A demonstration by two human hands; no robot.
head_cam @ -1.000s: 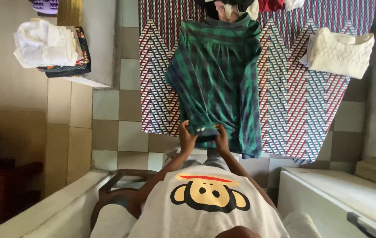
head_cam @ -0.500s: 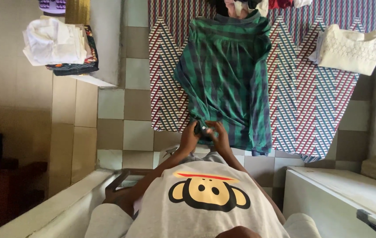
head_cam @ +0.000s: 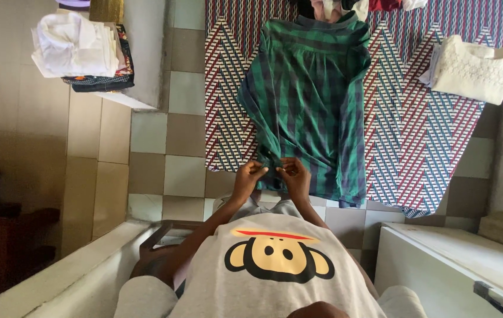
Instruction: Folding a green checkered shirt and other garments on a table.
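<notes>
Fingers: I see the fingers [head_cam: 256, 171] of both hands pinched narrow on the near hem of the green plaid shirt [head_cam: 310, 100], meeting just beside each other at its lower left corner.
Left hand: my left hand [head_cam: 245, 179] grips the hem edge from the left, thumb on top of the cloth.
Right hand: my right hand [head_cam: 294, 176] holds the same edge just to the right, knuckles curled over the fabric.
Shirt: it lies spread flat on the woven mat [head_cam: 416, 141], collar at the far end, hem toward me, the left sleeve folded in along the side.
Mat: red, white and blue zigzag weave, laid over the checked tile floor [head_cam: 166, 153].
Far end: a heap of mixed clothes [head_cam: 351, 7] touches the collar.
Right: a folded cream top [head_cam: 475, 68] rests on the mat, well apart from the shirt.
Left: a stack of folded laundry [head_cam: 80, 53], white on top, sits on a pale ledge [head_cam: 142, 53].
Near: I see a grey T-shirt [head_cam: 272, 265] with a cartoon monkey face.
</notes>
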